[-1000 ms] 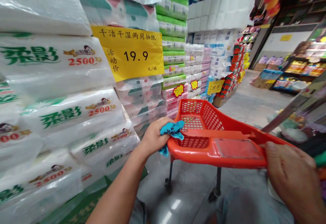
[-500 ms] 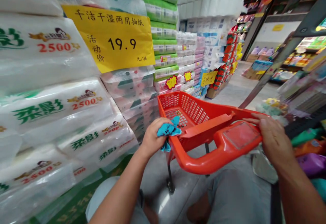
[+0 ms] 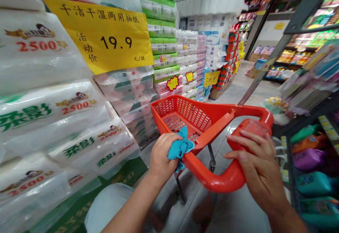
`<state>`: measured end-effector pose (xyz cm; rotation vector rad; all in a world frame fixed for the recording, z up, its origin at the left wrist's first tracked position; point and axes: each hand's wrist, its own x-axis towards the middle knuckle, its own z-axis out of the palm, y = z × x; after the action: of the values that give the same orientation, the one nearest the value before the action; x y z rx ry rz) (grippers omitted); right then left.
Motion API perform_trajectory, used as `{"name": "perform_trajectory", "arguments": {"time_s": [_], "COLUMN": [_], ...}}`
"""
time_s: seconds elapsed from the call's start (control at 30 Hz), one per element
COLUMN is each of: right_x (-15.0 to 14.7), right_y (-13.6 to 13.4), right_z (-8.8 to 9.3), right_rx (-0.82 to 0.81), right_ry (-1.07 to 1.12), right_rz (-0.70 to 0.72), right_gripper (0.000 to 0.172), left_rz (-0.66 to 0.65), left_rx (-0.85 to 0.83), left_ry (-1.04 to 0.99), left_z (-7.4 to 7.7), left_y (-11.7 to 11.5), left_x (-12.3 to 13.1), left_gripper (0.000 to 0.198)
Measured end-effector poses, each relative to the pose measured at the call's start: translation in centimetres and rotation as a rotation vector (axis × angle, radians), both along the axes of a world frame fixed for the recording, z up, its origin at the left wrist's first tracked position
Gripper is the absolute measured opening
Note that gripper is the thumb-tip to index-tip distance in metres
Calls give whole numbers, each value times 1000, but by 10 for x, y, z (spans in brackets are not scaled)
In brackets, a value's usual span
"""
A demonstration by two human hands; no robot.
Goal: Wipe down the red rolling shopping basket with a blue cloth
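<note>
A red plastic shopping cart (image 3: 203, 123) stands in front of me, its perforated basket pointing away. Its looped handle (image 3: 214, 183) comes back toward my legs. My left hand (image 3: 162, 155) is closed around a blue cloth (image 3: 180, 150), which is bunched against the left side of the cart where the handle meets the basket. Over the right part of the handle lies my right hand (image 3: 261, 171), fingers stretched and slightly spread. Those fingers touch the raised handle panel (image 3: 254, 127) and partly cover it; no object shows in them.
Stacked packs of tissue paper (image 3: 76, 109) rise close on the left, with a yellow price sign (image 3: 106, 37). A dark shelf with coloured bottles (image 3: 309, 159) stands close on the right. A grey metal post (image 3: 267, 63) slants beyond the handle. Tiled floor (image 3: 230, 95) runs ahead.
My right hand has moved left from the handle's outer right corner onto its panel. The cart sits slightly further left and lower in view, as does the tissue stack. The cloth stays in my left hand.
</note>
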<state>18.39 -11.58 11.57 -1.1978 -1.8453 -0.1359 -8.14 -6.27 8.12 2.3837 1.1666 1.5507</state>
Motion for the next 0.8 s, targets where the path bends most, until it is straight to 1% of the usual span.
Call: {"name": "perform_trajectory", "arguments": {"time_s": [0.13,0.23,0.3,0.37,0.43,0.53,0.6,0.63,0.7,0.8], "right_x": [17,20,21,27,39,57,62,62,58,50], "right_y": [-1,-9,-12,-10,-2,10,11,10,6,3], "right_z": [5,9,11,13,15,19,21,22,22,19], "right_rx": [-66,-100,-100,-108,-118,-118,-142,-162,-182,-141], "right_ry": [2,-35,-30,-9,2,-7,-41,-69,-118,-136], "right_rz": [30,80,98,118,164,232,213,180,96,33], "right_gripper": [36,38,40,44,45,45,42,40,36,37], "left_rz": [33,31,-30,-150,-296,-526,-643,-677,-678,-583], "left_rx": [-14,-30,-43,-68,-113,-204,-253,-263,-238,-131], "left_ry": [131,183,201,255,351,499,577,618,700,781], "left_z": [3,8,15,26,40,63,74,78,80,77], "left_y": [-18,-28,-29,-24,-11,19,40,49,66,96], "left_x": [24,40,47,52,56,69,81,87,100,118], "left_gripper": [40,45,44,41,36,35,36,36,33,31]}}
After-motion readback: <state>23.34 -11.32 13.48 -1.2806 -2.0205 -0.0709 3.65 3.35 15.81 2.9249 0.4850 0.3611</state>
